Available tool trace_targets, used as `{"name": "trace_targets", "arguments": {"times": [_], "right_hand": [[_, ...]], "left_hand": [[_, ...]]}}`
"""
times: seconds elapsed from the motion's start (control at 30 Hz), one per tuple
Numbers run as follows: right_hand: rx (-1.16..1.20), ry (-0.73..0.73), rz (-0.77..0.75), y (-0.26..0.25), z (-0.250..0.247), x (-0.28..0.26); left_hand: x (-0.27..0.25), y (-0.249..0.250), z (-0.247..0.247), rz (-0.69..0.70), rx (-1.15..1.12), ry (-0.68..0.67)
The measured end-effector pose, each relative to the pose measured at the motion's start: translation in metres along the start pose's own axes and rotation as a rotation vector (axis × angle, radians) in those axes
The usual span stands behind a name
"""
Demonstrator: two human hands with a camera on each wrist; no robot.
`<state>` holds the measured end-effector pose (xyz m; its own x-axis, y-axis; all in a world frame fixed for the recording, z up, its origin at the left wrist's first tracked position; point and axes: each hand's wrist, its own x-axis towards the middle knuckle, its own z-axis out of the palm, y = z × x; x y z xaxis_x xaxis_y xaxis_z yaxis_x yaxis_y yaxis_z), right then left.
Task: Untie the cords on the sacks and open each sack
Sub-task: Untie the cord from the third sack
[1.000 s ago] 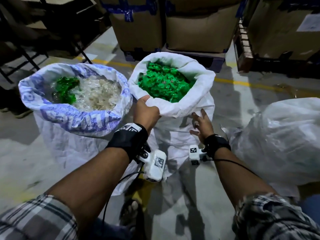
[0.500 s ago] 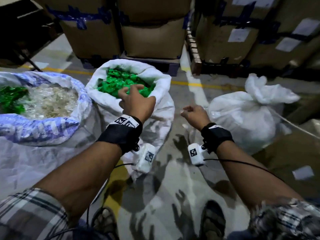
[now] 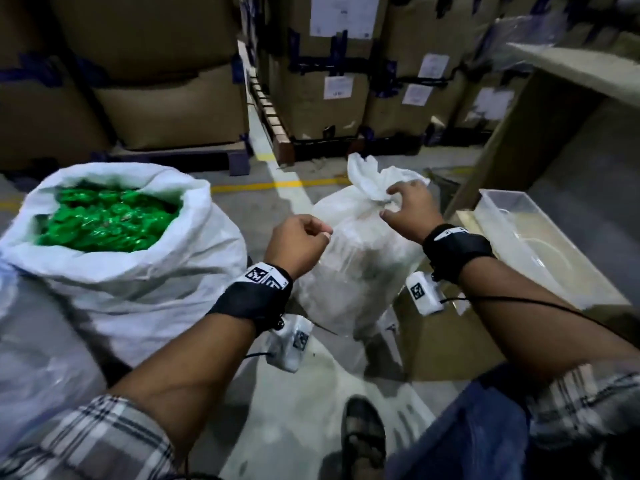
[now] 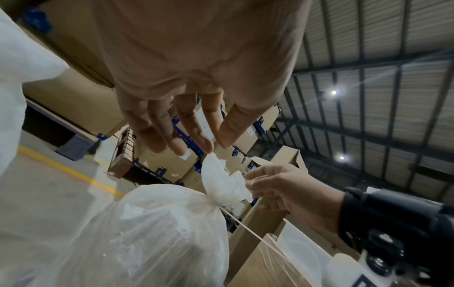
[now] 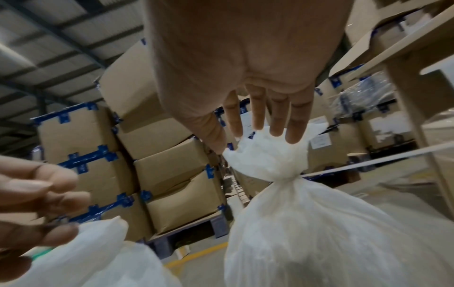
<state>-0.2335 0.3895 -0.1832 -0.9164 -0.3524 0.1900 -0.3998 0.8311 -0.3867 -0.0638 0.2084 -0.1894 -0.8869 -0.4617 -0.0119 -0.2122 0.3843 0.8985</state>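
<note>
Both hands have left the open sack of green pieces and now reach for the tied sack; half a second back the left hand sat on the green sack's rim and the right hand hung over the floor. Now the right hand [image 3: 410, 209] is up at the top of the tied sack [image 3: 360, 268]; its fingers [image 5: 276, 118] are spread and nearly straight, with the tips touching the bunched top above the knot; I cannot tell if it has hold of anything. The left hand [image 3: 298, 242] hangs just beside the tied sack, on its left; its fingers are loosely bent and it holds nothing. A thin white cord [image 4: 248, 230] is wound round the neck of the tied sack; one end runs off tight toward the right. The tied sack is see-through white and stands on the floor [image 3: 301, 403], between the open sack [image 3: 138, 289] and a clear plastic tub [image 3: 540, 244]; the open sack is on the left, full of green pieces [image 3: 107, 220], with its top rolled down. Brown boxes [image 3: 322, 91] are stacked behind.
</note>
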Motion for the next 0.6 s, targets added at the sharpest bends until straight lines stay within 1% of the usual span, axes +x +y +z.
{"name": "trace_targets", "arguments": {"times": [0.07,0.1,0.2,0.27,0.3,0.43,0.5,0.6], "right_hand": [[-0.006,0.041,0.004,0.010,0.007,0.018],[-0.034,0.034,-0.002,0.013,0.012,0.026],[-0.156,-0.055,-0.021,0.020,0.028,0.048],[-0.141,-0.108,-0.040,0.025,0.039,0.058],[-0.118,-0.103,-0.032,0.026,0.042,0.062],[-0.103,0.009,0.062,0.030,0.047,0.075],[-0.120,0.017,0.042,0.026,0.045,0.075],[-0.108,0.035,-0.038,0.008,0.035,0.069]], "left_hand": [[0.014,-0.002,0.010,0.010,-0.004,0.007],[0.019,-0.006,0.013,0.013,0.000,0.010],[0.036,-0.019,0.020,0.019,0.022,0.013],[0.045,-0.028,0.022,0.024,0.014,0.009],[0.049,-0.031,0.021,0.023,0.007,0.006],[0.057,-0.044,0.022,0.005,-0.017,-0.031],[0.056,-0.045,0.019,-0.005,-0.025,-0.037],[0.054,-0.039,0.010,-0.011,-0.046,-0.029]]}}
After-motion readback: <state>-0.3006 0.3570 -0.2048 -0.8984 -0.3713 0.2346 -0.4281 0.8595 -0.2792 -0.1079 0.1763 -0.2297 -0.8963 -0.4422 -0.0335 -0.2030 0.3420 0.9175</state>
